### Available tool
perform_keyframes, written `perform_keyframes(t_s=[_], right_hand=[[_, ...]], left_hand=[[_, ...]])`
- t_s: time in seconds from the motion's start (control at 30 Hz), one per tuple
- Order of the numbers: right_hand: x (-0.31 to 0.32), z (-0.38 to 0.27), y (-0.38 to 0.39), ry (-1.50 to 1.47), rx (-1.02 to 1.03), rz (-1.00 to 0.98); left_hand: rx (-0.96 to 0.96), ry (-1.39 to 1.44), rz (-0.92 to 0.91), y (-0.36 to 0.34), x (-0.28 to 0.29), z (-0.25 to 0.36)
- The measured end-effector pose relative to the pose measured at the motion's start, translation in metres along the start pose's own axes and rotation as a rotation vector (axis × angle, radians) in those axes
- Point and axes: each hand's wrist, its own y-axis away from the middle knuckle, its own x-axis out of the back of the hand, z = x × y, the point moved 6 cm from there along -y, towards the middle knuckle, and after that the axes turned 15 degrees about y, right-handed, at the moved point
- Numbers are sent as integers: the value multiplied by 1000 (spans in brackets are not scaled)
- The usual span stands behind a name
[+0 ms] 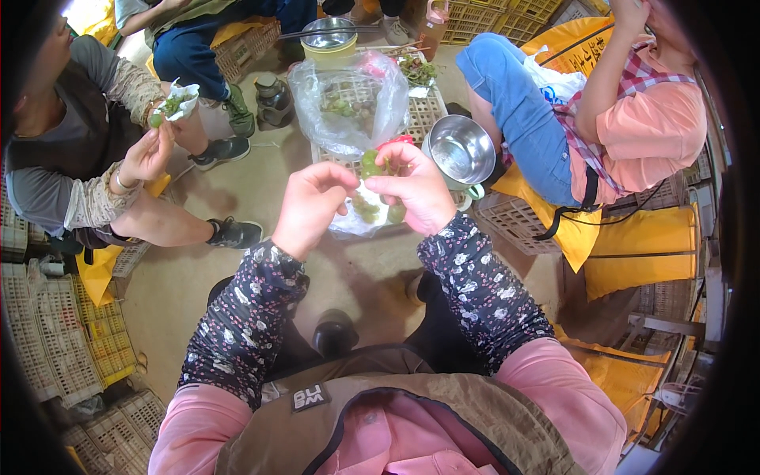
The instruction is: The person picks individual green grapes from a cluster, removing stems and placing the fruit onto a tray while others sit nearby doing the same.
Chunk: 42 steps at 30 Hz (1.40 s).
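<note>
and here the right hand (417,190) pinches a small bunch of green grapes (370,164) near the clear plastic bag (315,119) on the white crate (430,111), while the left hand (310,207) curls just beside them, fingertips drawn close, whether holding anything impossible to tell.

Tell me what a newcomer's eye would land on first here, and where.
Probably the green grapes near the middle, held in the right hand with the left hand close by. Just beyond, a big clear plastic bag rests on a pale crate. To the bag's right, a shiny metal bowl also stands out.
</note>
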Motion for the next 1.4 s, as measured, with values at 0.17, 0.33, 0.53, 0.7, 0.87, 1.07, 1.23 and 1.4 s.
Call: perform_keyframes(t_s=[0.17, 0.33, 0.53, 0.7, 0.87, 1.07, 1.23, 1.4], right_hand=[[2, 1, 1, 43, 3, 2], [1, -1, 1, 34, -4, 2], [8, 2, 1, 61, -15, 35], [16, 12, 0, 61, -31, 71], [15, 5, 4, 100, -40, 80], [14, -5, 5, 347, 240, 206], [12, -5, 4, 383, 276, 204], [13, -3, 2, 396, 276, 218]], left_hand=[[-10, -170, 60, -5, 9, -7], [-130, -555, 72, -19, 10, -20], [-448, -1072, -75, -25, 6, -41], [-517, -1087, -117, -23, 2, -45], [-130, -464, 41, -29, 11, -33], [205, 211, -31, -18, -3, -33], [147, 98, 28, -21, -1, -34], [-55, -365, 89, -29, 13, -35]])
